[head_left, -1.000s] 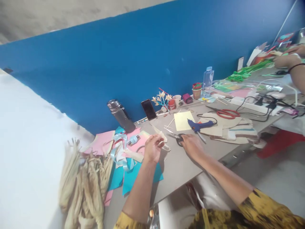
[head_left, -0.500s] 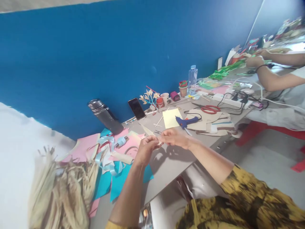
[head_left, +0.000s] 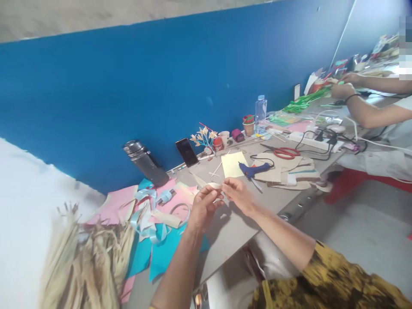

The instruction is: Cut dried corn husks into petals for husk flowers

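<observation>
Both hands meet above the grey table point(head_left: 225, 238). My left hand point(head_left: 206, 205) pinches a small cream-coloured strip point(head_left: 214, 186), its fingers bent round the strip's lower side. My right hand point(head_left: 237, 194) has its fingertips closed on the strip's right end. Just behind the hands lie a yellow paper sheet point(head_left: 233, 164), thin white sticks and a blue glue gun point(head_left: 254, 169). Pink and teal papers point(head_left: 169, 244) with curled light-blue ribbon point(head_left: 156, 235) spread to the left of my left hand.
Dried husks point(head_left: 96, 266) hang at the lower left. A dark flask point(head_left: 146, 163), a phone point(head_left: 186, 152), husk flowers point(head_left: 204, 137) and a bottle point(head_left: 261, 113) line the blue wall. Red-handled scissors point(head_left: 286, 152) and a power strip point(head_left: 317, 141) lie right, near another person's hands point(head_left: 344, 90).
The view has tilted slightly upward, so table things appear lower. The cream strip now shows more above my fingertips, and my right hand has shifted slightly against the left.
</observation>
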Demonstrator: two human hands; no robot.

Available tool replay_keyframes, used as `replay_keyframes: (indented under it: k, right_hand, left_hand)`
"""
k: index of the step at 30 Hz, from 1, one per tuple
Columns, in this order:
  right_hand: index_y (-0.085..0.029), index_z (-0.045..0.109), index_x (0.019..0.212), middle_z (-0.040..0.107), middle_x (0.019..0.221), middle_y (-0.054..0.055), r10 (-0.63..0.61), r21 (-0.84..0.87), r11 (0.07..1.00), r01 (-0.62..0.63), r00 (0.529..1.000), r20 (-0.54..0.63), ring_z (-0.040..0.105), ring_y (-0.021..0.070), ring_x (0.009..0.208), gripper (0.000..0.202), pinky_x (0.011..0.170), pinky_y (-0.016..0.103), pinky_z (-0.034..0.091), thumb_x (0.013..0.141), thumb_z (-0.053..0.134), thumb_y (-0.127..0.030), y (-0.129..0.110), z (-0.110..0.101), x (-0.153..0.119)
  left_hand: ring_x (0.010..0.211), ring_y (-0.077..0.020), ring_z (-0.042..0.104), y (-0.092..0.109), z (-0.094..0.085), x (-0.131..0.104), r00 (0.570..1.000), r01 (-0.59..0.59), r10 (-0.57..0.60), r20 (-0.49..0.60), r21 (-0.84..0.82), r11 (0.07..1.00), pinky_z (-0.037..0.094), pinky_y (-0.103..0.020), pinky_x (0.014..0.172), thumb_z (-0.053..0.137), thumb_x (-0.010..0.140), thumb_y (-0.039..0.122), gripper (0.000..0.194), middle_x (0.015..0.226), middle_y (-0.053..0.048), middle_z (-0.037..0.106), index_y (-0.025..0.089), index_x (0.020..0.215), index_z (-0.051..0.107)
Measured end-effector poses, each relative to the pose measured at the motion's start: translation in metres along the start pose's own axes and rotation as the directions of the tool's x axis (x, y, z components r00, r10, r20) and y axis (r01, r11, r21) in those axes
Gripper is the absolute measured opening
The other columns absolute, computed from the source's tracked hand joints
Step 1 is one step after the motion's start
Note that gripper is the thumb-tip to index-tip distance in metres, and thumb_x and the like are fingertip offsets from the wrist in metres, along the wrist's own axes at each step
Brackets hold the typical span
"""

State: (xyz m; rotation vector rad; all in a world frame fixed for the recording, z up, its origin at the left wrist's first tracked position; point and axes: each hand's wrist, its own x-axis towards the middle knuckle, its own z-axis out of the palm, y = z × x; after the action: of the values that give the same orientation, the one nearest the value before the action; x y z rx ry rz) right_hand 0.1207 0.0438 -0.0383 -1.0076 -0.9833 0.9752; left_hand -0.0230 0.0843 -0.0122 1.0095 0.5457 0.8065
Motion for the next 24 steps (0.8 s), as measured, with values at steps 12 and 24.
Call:
replay_keyframes:
  k: [12,24]
  right_hand:
    - [-0.016,0.063,0.079,0.053,0.063,-0.002,0.044,-0.082,0.996,-0.043,0.999,0.007,0.040,0.0092,0.054,0.028,0.049,0.022,0.031,0.079,0.066,-0.044,0.005,0.007,-0.004]
    - [-0.017,0.062,0.072,0.051,0.057,-0.004,0.135,0.026,0.990,-0.137,0.989,0.064,0.039,0.0080,0.050,0.022,0.047,0.021,0.029,0.072,0.071,-0.037,0.008,-0.002,-0.003]
  left_hand:
    - [0.061,-0.0099,0.051,-0.005,-0.004,0.005,0.985,-0.077,0.089,-0.147,0.091,0.993,0.042,-0.025,0.063,0.080,0.067,0.024,0.021,0.064,0.002,0.058,0.016,0.065,0.062]
    - [0.061,-0.0109,0.053,-0.011,-0.003,0.006,0.994,-0.017,0.026,-0.102,0.097,0.995,0.043,-0.026,0.064,0.076,0.069,0.025,0.016,0.064,0.000,0.059,0.016,0.068,0.063]
